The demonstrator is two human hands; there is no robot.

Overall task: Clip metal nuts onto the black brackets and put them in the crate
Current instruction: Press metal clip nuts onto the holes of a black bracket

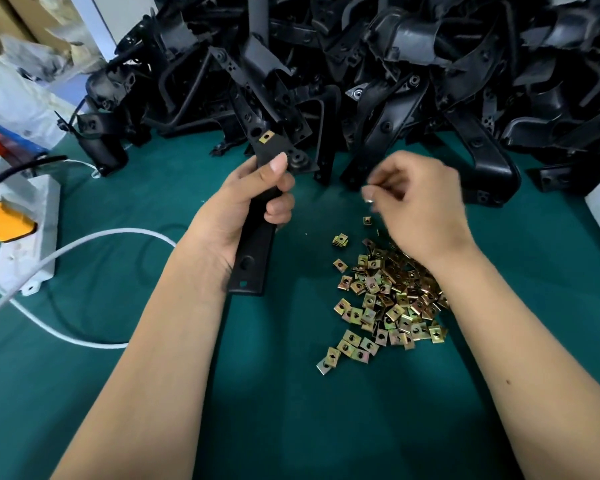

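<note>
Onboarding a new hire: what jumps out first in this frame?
The huge heap of black brackets across the back of the green table, then the scatter of brass-coloured metal nuts under the right wrist. In the centre, the left hand grips a bracket with one nut already clipped on its upper end; the right hand is blurred.

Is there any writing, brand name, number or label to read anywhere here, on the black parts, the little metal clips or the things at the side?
None can be read in this view.
Pile of black plastic brackets: holes and moulded shapes only, no legible marks.
Heap of small brass-coloured metal clip nuts: no stamps visible.
White power strip with its yellow plug: no print shows.
Brown cardboard boxes: blurred, nothing legible.
</note>
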